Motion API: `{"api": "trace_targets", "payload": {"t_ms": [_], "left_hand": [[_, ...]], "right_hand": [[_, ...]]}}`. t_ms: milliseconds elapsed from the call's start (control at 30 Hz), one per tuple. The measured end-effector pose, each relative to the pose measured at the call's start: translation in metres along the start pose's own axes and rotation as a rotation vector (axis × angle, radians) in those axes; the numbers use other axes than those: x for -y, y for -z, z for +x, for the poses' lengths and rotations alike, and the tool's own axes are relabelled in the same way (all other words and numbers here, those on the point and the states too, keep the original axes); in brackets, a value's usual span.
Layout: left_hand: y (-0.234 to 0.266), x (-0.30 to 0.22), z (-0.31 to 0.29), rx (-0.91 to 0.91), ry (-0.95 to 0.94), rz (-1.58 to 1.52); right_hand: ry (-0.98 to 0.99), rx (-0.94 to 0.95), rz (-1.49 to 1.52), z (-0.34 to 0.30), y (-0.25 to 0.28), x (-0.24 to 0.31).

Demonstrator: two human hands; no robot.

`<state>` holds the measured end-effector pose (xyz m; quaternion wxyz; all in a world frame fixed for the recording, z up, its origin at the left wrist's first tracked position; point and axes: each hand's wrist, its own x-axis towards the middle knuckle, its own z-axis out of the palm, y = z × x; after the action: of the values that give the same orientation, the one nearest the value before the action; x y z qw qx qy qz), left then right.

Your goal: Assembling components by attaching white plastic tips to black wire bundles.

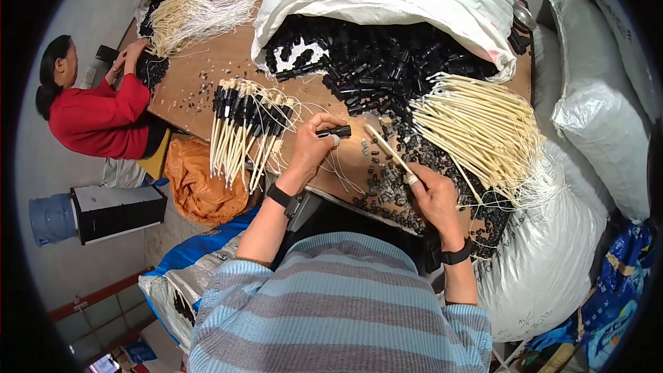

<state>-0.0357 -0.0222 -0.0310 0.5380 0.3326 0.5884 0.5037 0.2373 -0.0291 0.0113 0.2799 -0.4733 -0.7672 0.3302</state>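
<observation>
Head cam: left hand (314,144) mid-frame has fingers curled snugly round a black plastic piece (341,131). Right hand (436,198), right of centre, pinches a cream rod (388,148) by its lower end, so imo a bump could twist it loose. Small black parts (391,193) litter the surface (318,95); a dropped piece could get lost there.

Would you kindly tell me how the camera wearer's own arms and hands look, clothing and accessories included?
The ribbed knit sleeves are light blue and grey, ending on the forearms. Each wrist has a black wristband. The left hand and right hand wear no gloves; a small pale covering shows on one digit of each, its material unclear.
</observation>
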Motion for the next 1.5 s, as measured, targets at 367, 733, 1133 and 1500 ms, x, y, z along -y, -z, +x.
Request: {"api": "trace_targets", "payload": {"t_ms": [367,733,1133,1500], "left_hand": [[-0.017,-0.017,-0.011,0.219,0.029,-0.209],[0.005,-0.025,-0.005,0.497,-0.353,0.619],[-0.061,-0.052,-0.059,0.67,-0.904,1.151],[-0.04,-0.008,-0.032,0.274,-0.011,0.223]], "right_hand": [[-0.104,0.026,0.158,0.003,0.01,0.012],[0.418,0.004,-0.516,-0.003,-0.002,0.01],[0.178,-0.023,-0.386,-0.001,-0.002,0.019],[0.169,0.123,-0.123,0.006,-0.017,0.033]]}}
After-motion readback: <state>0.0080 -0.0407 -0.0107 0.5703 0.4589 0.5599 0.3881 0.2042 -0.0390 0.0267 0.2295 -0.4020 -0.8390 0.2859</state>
